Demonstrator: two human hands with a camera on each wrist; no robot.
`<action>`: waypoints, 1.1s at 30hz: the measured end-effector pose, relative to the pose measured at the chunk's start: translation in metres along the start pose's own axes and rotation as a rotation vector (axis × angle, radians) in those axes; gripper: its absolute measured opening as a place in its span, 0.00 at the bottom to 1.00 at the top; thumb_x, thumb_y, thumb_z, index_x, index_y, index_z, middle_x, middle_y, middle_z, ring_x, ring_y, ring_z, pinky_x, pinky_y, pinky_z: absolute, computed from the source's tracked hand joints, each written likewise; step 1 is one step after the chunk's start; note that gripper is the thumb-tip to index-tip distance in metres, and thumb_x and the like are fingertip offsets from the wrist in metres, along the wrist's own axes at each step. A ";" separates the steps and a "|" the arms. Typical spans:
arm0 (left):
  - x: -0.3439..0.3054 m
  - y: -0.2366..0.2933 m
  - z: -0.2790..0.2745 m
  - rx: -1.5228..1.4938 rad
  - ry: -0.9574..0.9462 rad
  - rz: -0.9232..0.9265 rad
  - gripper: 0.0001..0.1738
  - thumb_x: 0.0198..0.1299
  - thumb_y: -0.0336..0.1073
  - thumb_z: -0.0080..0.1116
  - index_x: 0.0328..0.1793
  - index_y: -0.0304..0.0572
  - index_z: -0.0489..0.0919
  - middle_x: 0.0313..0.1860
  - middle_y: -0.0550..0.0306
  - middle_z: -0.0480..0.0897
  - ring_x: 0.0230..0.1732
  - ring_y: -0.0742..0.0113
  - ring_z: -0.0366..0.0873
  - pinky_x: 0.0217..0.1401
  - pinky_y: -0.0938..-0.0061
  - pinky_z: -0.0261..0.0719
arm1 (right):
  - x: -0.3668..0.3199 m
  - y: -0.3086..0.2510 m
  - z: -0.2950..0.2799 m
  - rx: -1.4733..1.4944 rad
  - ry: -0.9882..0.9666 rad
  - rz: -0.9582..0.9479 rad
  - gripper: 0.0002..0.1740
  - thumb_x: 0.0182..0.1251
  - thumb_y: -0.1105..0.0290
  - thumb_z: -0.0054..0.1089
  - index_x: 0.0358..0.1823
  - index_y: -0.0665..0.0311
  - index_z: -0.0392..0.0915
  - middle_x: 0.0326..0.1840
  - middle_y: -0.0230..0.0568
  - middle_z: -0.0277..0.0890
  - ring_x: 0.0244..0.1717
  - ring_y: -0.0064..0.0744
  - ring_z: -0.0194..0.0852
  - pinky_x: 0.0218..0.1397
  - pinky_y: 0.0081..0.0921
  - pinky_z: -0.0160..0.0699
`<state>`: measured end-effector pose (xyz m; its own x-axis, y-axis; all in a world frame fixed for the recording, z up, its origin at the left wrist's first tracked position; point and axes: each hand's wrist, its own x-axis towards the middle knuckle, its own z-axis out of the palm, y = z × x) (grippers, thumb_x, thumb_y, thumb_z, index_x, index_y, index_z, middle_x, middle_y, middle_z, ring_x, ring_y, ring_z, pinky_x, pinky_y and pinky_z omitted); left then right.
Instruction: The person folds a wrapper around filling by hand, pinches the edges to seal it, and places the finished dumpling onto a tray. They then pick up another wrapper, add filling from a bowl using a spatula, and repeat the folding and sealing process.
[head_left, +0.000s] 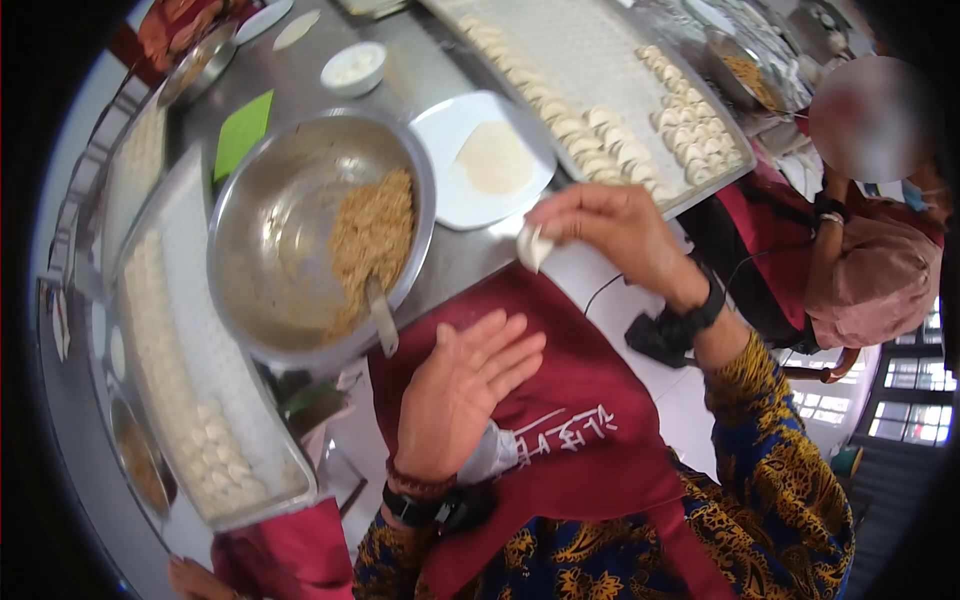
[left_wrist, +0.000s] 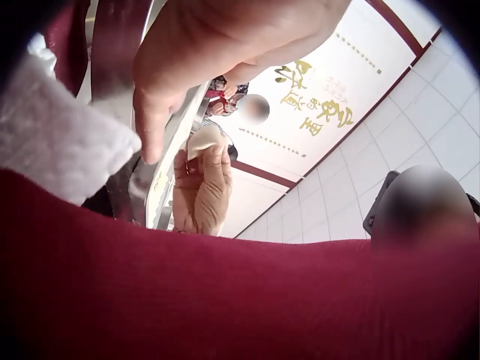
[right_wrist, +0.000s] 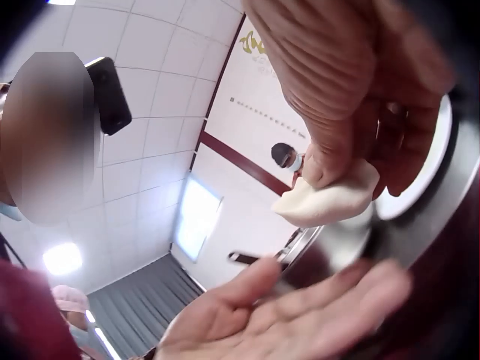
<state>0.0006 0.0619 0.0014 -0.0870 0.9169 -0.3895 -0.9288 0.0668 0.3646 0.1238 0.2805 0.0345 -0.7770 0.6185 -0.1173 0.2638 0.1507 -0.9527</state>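
My right hand [head_left: 610,230] pinches a folded dumpling [head_left: 535,246] between thumb and fingers, just off the table's front edge. In the right wrist view the dumpling [right_wrist: 330,196] looks pale and plump, with a pointed end. My left hand [head_left: 455,390] is held palm up with straight fingers in front of the maroon apron [head_left: 590,400], holding nothing. Beyond it stands a large steel bowl [head_left: 265,225] with brown filling [head_left: 372,235] and a metal-handled utensil [head_left: 380,315] in it. A round wrapper [head_left: 496,158] lies on the white plate [head_left: 445,125].
A tray [head_left: 590,60] at the back right carries rows of dumplings [head_left: 560,125]. Another long tray [head_left: 190,300] with dumplings lies on the left. Behind the bowl are a small white bowl [head_left: 353,70] and a green sheet [head_left: 243,130]. Other people stand around the table.
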 end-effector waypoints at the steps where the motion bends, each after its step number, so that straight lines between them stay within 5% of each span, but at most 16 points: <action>1: -0.001 -0.001 0.002 -0.019 -0.010 0.021 0.39 0.77 0.56 0.35 0.73 0.21 0.59 0.72 0.31 0.64 0.73 0.36 0.63 0.78 0.49 0.60 | -0.015 0.004 0.021 0.052 -0.055 -0.028 0.08 0.67 0.77 0.62 0.44 0.70 0.85 0.44 0.38 0.86 0.40 0.21 0.80 0.48 0.18 0.79; 4: -0.005 -0.002 -0.003 -0.054 -0.050 0.088 0.40 0.77 0.57 0.35 0.74 0.21 0.56 0.72 0.37 0.64 0.74 0.45 0.62 0.79 0.53 0.58 | -0.038 0.009 0.072 -0.001 -0.075 -0.238 0.05 0.65 0.74 0.62 0.37 0.64 0.86 0.36 0.38 0.86 0.36 0.28 0.81 0.41 0.23 0.80; 8: -0.015 -0.001 0.004 0.035 -0.016 0.233 0.40 0.77 0.57 0.32 0.72 0.19 0.57 0.69 0.41 0.66 0.73 0.54 0.64 0.80 0.55 0.58 | -0.043 0.012 0.094 -0.209 -0.052 -0.472 0.08 0.61 0.73 0.65 0.42 0.60 0.86 0.40 0.38 0.83 0.41 0.37 0.77 0.49 0.29 0.77; 9: -0.017 0.000 0.003 0.015 -0.005 0.233 0.40 0.77 0.57 0.32 0.72 0.19 0.57 0.69 0.42 0.67 0.73 0.53 0.64 0.80 0.55 0.58 | -0.047 0.008 0.095 -0.196 -0.053 -0.341 0.10 0.60 0.73 0.65 0.43 0.60 0.85 0.45 0.37 0.83 0.45 0.37 0.76 0.54 0.29 0.75; 18: -0.027 0.001 0.002 -0.065 -0.009 0.147 0.39 0.78 0.58 0.29 0.72 0.21 0.57 0.69 0.41 0.67 0.71 0.53 0.66 0.77 0.55 0.63 | -0.047 0.008 0.092 0.018 -0.216 -0.396 0.10 0.59 0.76 0.66 0.42 0.62 0.86 0.55 0.37 0.82 0.64 0.40 0.70 0.64 0.33 0.72; 33: -0.030 -0.002 0.002 0.003 0.031 0.131 0.35 0.78 0.57 0.29 0.72 0.29 0.60 0.68 0.42 0.68 0.70 0.53 0.68 0.75 0.55 0.66 | -0.050 0.018 0.099 0.028 -0.245 -0.477 0.08 0.60 0.75 0.64 0.41 0.62 0.86 0.53 0.37 0.83 0.64 0.45 0.71 0.63 0.36 0.73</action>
<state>0.0059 0.0353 0.0134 -0.2183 0.9055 -0.3640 -0.9076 -0.0513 0.4167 0.1106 0.1757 -0.0044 -0.9183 0.2881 0.2716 -0.1637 0.3482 -0.9230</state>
